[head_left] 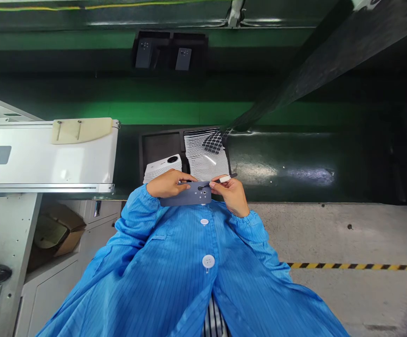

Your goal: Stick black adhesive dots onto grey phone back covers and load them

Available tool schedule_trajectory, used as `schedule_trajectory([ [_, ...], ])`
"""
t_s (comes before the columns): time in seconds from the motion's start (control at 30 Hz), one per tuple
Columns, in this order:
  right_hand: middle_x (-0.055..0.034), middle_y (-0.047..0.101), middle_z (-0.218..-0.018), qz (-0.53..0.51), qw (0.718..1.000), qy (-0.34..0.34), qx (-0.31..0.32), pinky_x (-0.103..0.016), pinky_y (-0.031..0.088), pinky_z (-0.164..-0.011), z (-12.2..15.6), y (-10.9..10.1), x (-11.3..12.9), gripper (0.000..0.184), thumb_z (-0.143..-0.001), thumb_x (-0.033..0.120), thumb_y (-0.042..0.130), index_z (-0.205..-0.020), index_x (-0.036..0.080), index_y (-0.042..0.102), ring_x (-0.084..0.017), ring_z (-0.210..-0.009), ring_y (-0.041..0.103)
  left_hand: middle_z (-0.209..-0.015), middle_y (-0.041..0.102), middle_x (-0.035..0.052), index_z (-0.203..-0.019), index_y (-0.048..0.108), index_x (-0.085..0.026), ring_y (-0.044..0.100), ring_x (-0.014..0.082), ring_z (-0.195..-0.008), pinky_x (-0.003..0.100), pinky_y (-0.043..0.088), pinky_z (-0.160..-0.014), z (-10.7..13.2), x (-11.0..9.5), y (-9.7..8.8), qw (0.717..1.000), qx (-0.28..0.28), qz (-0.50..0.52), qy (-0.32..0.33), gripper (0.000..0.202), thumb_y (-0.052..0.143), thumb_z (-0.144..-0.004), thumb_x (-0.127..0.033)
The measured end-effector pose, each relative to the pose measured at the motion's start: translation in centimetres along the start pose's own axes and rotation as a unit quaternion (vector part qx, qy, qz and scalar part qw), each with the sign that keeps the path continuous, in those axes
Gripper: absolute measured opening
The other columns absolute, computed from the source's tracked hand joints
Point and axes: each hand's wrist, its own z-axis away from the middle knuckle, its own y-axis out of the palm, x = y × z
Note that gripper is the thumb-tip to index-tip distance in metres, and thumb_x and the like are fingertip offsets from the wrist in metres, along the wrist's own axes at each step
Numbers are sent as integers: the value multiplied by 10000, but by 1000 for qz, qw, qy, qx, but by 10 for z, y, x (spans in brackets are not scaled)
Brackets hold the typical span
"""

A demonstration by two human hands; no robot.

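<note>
In front of my blue coat, my left hand (171, 183) grips a dark grey-blue phone back cover (185, 197) by its upper edge. Several small holes and a dark round spot lie near the cover's right end. My right hand (232, 193) pinches a slim black tool with a white band (225, 179), which looks like tweezers; its dark tip reaches over the cover by the round spot. Whether the tip touches is too small to tell. Just beyond my hands, a black tray (161, 146) holds a white stack with a black oval (163, 167) and a pile of thin white strips (206, 161).
A sheet of black round pieces (213, 142) lies on the strips. Further back, another black tray (171, 37) holds two dark covers (183, 59). A white machine (48, 171) stands left. A dark slanted beam (305, 65) crosses the upper right.
</note>
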Motion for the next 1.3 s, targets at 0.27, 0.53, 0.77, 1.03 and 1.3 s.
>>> schedule_trajectory([
  [0.27, -4, 704, -684, 6, 1000, 4, 0, -354, 632, -711, 1, 0, 0, 400, -552, 464, 924, -768, 192, 725, -181, -672, 691, -942, 777, 7, -1197, 755, -271, 615, 165, -667, 255, 439, -637, 1, 2, 0, 1000, -5, -10, 7, 385, 589, -851, -231],
  [0.53, -5, 705, -680, 3, 1000, 8, -3, -358, 632, -717, 1, 0, -1, 397, -550, 450, 926, -772, 191, 723, -184, -672, 693, -978, 782, 10, -1133, 782, -267, 653, 194, -764, 264, 474, -706, 2, 1, 2, 999, -21, 23, 7, 362, 618, -812, -230],
  [0.77, -1, 701, -691, 0, 1000, 4, -4, -349, 632, -710, 2, 0, -2, 400, -546, 451, 926, -771, 191, 721, -178, -677, 688, -907, 780, 7, -1116, 786, -269, 652, 191, -730, 268, 479, -696, 3, -1, 2, 999, -25, 34, 7, 354, 637, -798, -222],
  [1.03, 0, 701, -678, -2, 1000, 8, -6, -356, 633, -715, 3, 1, -1, 406, -537, 459, 931, -762, 192, 723, -175, -669, 686, -937, 779, 14, -1136, 779, -267, 664, 197, -750, 288, 481, -750, 4, -4, 2, 1000, -17, 10, 9, 351, 624, -831, -187],
  [1.3, -3, 703, -683, -2, 1000, 6, -6, -339, 630, -715, 4, 2, -3, 404, -542, 456, 930, -764, 186, 727, -173, -683, 687, -995, 779, 21, -1180, 759, -255, 678, 203, -792, 293, 492, -773, 5, -2, 3, 1000, -7, -12, 10, 356, 607, -863, -206],
])
